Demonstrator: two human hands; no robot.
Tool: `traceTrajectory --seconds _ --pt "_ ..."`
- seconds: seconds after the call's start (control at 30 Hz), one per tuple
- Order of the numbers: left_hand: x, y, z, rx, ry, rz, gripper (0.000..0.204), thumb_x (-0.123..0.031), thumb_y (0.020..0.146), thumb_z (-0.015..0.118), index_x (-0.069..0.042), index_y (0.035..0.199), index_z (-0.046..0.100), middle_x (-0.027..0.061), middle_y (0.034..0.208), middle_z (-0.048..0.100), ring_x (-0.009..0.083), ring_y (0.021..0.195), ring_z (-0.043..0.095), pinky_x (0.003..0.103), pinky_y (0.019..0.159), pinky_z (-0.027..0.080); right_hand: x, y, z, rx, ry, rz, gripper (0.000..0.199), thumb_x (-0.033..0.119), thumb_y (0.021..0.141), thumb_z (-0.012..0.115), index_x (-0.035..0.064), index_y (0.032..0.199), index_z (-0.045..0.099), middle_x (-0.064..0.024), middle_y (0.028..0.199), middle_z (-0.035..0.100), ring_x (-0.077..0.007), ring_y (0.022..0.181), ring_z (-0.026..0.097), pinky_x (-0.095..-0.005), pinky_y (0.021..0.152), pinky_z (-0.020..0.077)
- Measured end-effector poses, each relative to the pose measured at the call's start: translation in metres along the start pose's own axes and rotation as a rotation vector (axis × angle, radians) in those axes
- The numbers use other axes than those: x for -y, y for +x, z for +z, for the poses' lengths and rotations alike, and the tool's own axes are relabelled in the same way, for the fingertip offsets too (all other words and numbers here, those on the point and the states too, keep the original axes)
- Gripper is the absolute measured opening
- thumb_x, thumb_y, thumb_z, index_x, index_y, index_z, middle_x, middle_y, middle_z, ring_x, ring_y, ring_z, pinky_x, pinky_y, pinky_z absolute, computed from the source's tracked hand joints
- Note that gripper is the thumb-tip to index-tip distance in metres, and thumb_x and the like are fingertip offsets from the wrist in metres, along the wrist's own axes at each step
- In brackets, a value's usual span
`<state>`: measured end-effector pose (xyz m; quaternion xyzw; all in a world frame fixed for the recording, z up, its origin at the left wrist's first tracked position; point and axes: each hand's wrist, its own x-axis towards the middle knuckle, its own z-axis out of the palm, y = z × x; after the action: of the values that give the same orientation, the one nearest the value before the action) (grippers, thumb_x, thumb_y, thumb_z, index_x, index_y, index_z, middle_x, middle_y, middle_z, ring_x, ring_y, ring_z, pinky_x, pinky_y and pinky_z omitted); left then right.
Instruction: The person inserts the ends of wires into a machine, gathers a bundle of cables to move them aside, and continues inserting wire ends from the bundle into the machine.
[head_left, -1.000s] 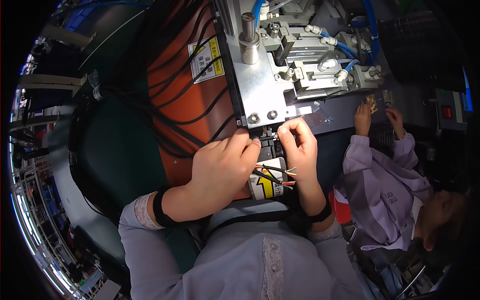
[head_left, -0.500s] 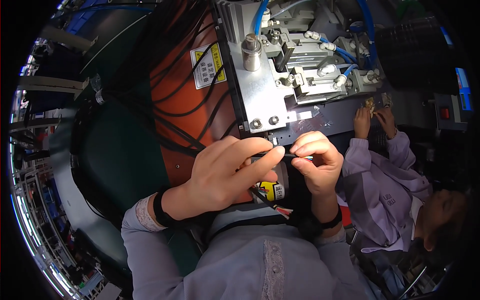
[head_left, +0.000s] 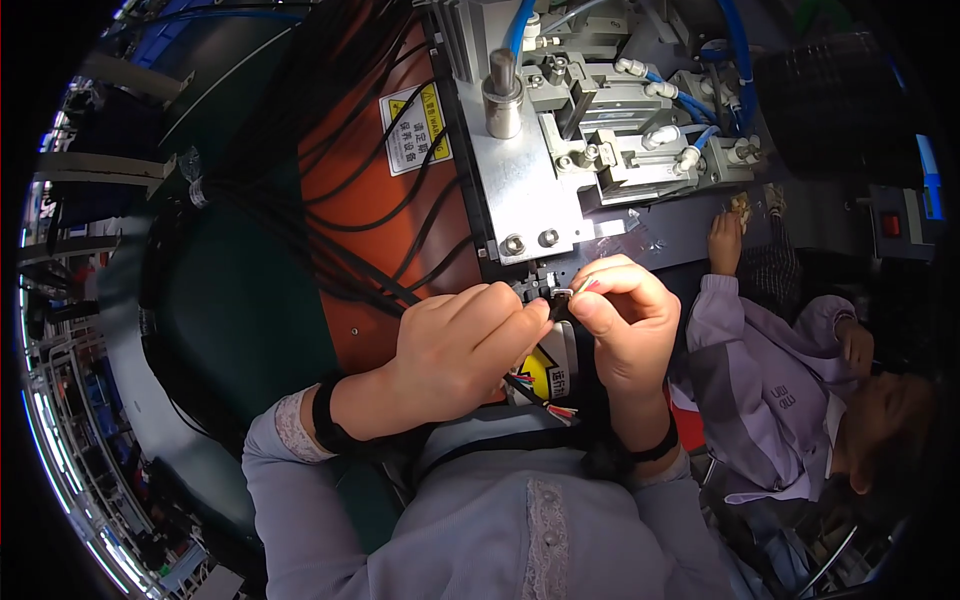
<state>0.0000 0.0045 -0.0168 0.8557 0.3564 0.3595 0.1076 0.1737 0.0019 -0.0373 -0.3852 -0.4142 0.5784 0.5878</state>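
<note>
My left hand (head_left: 455, 340) is closed on a black cable, close to a small fixture (head_left: 540, 283) at the front edge of the machine. Fingertips of my right hand (head_left: 632, 315) are pinched on the thin coloured wires (head_left: 592, 286) at that cable's end, right beside the fixture. How the wires meet the fixture is too small to tell. Below my left hand hang other black cables with fanned, coloured wire ends (head_left: 562, 411). A silver machine plate (head_left: 535, 215) with bolts lies just beyond my fingers.
Black cables (head_left: 340, 260) run in a bundle over an orange panel (head_left: 365, 215) at the left. Pneumatic cylinders (head_left: 640, 165) with blue hoses (head_left: 738, 60) stand behind the plate. At the right sits a co-worker (head_left: 770, 400), one hand by small pale parts (head_left: 741, 207).
My right hand has shifted slightly up and left, bringing the wire ends to the fixture. My left hand's fingers have curled in more. The co-worker's one hand has drawn back from the small parts.
</note>
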Motion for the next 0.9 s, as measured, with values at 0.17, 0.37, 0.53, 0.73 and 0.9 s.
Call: traceTrajectory --seconds 0.17,0.37,0.53,0.73,0.9 --pt "-0.001 0.0 -0.001 0.061 0.146 0.039 0.024 -0.007 0.07 0.068 0.001 0.092 0.065 0.0042 0.069 0.054 0.0163 0.055 0.054 0.026 0.044 0.042 0.003 0.001 -0.008 0.004 -0.645 -0.466 0.014 0.001 0.073 0.075 -0.0014 0.078 0.062 -0.0089 0.078 0.062 -0.0136 0.071 0.058 -0.0252 0.062 0.0456" --pt "0.003 0.001 0.004 0.111 0.134 0.001 0.033 -0.009 0.067 0.064 -0.002 0.099 0.066 0.0022 0.073 0.053 0.0131 0.06 0.055 0.025 0.047 0.042 0.012 0.008 -0.028 0.184 -0.43 0.013 0.01 0.0 0.078 0.068 -0.0008 0.078 0.058 -0.0078 0.081 0.059 -0.0133 0.074 0.055 -0.0231 0.069 0.0425" --pt "-0.003 -0.007 0.006 0.193 0.219 -0.002 0.041 -0.013 0.067 0.063 -0.006 0.107 0.066 -0.0001 0.075 0.051 0.0108 0.061 0.052 0.024 0.047 0.04 -0.008 0.008 -0.029 0.151 -0.398 0.034 0.009 0.001 0.079 0.066 -0.0013 0.077 0.057 -0.0083 0.076 0.059 -0.0153 0.071 0.055 -0.0253 0.067 0.0435" --pt "0.0 -0.013 0.007 0.274 0.329 -0.013 0.042 -0.015 0.068 0.063 -0.009 0.109 0.066 -0.0017 0.073 0.045 0.0099 0.058 0.046 0.023 0.045 0.036 -0.024 0.012 -0.011 0.101 -0.76 -0.215 0.007 -0.002 0.076 0.064 -0.0018 0.074 0.058 -0.009 0.07 0.058 -0.0181 0.066 0.055 -0.0283 0.063 0.0441" --pt "0.0 -0.013 0.008 0.256 0.464 -0.059 0.038 -0.013 0.07 0.063 -0.011 0.108 0.066 -0.0018 0.071 0.04 0.0086 0.058 0.044 0.022 0.044 0.035 -0.03 0.011 -0.007 0.114 -0.897 -0.305 0.006 -0.003 0.075 0.062 -0.002 0.072 0.057 -0.0097 0.068 0.057 -0.0208 0.064 0.054 -0.0299 0.061 0.0437"
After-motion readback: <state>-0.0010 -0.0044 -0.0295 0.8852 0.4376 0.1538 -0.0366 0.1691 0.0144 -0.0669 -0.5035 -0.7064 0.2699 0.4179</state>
